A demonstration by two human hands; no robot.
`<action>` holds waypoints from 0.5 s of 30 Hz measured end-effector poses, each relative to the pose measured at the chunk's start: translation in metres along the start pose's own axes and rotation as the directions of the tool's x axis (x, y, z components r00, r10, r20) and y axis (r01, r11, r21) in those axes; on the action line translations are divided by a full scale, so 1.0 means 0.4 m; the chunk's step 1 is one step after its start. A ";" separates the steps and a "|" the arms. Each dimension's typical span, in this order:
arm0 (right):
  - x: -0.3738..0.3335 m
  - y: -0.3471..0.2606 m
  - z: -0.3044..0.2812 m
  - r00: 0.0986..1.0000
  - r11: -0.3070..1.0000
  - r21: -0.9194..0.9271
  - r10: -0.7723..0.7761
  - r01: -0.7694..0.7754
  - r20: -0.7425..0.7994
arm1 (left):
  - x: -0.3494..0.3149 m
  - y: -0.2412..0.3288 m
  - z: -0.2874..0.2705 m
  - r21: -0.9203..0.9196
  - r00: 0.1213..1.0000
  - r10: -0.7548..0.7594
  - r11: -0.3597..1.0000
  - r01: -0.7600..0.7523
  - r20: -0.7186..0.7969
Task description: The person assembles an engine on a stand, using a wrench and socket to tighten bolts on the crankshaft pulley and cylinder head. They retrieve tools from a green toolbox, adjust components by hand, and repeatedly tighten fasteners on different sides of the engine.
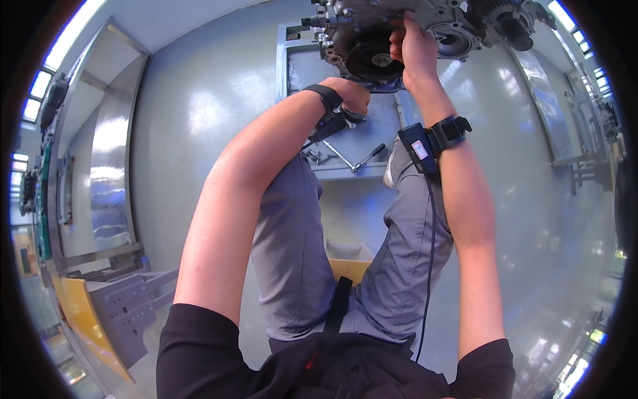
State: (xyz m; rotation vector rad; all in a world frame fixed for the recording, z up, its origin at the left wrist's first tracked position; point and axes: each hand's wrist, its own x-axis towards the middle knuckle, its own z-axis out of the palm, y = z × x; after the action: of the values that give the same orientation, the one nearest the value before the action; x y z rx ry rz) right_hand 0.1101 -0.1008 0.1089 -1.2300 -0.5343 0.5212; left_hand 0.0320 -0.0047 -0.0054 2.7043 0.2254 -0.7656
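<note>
Metal machine assembly (372,26), glossy floor (206,113)

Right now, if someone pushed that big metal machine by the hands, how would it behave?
The machine would probably feel heavy: it looks like cast metal and is far wider than the right hand. Its solid-looking shell should be stiff. The round dark wheel on it might turn if pushed, though I can't see whether it is locked.

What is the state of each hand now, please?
Left hand: curled near the metal assembly; whether it holds anything cannot be told.
Right hand: partly curled, at the metal assembly; its grip cannot be told.
</note>
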 end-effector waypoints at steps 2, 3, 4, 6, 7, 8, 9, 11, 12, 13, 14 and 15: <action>0.002 0.001 0.001 0.999 1.000 -0.018 -0.017 0.018 0.043 | 0.000 0.001 0.000 0.010 1.000 0.006 1.000 -0.006 -0.003; 0.002 0.001 0.001 0.995 0.994 -0.056 -0.091 0.093 0.052 | 0.000 0.001 -0.001 0.014 1.000 0.007 1.000 -0.006 -0.015; 0.003 0.002 0.000 0.985 0.981 -0.093 -0.163 0.168 0.064 | 0.000 0.002 -0.001 0.037 0.999 -0.020 0.999 0.022 -0.036; 0.003 0.002 -0.001 0.993 0.993 -0.046 -0.108 0.110 0.040 | -0.002 0.003 -0.002 0.021 1.000 0.015 1.000 -0.015 -0.011; 0.003 0.002 -0.002 0.998 0.999 0.003 -0.052 0.052 0.019 | -0.004 0.004 -0.003 0.048 1.000 -0.011 0.999 0.011 -0.012; 0.003 0.003 -0.002 0.998 0.999 0.003 -0.052 0.052 0.018 | -0.008 0.006 -0.004 0.024 1.000 0.023 0.999 -0.023 0.006; 0.004 0.005 -0.002 0.999 0.999 0.029 -0.038 0.037 0.033 | -0.014 0.008 -0.005 0.019 1.000 0.007 1.000 -0.007 -0.006; 0.006 0.008 -0.002 0.999 0.998 0.058 -0.025 0.023 0.046 | -0.026 0.014 -0.009 0.017 1.000 -0.009 1.000 0.009 -0.017; 0.007 0.009 -0.002 0.997 0.998 0.012 -0.057 0.056 0.046 | -0.033 0.017 -0.012 0.020 1.000 -0.023 1.000 0.023 -0.011; 0.008 0.010 -0.002 0.995 0.995 -0.036 -0.088 0.089 0.047 | -0.039 0.020 -0.014 0.037 0.998 -0.062 0.997 0.063 -0.022; 0.009 0.010 -0.003 0.995 0.995 -0.035 -0.088 0.090 0.046 | -0.046 0.023 -0.015 0.023 0.999 -0.037 0.999 0.037 -0.005; 0.010 0.010 -0.004 0.992 0.991 -0.053 -0.122 0.125 0.044 | -0.052 0.023 -0.017 0.030 0.999 -0.051 0.998 0.051 -0.011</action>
State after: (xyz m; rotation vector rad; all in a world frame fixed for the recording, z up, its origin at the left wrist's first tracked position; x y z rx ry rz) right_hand 0.1140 -0.0982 0.1051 -1.2329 -0.6594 0.4298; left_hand 0.0198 -0.0125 0.0137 2.7416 0.2884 -0.7753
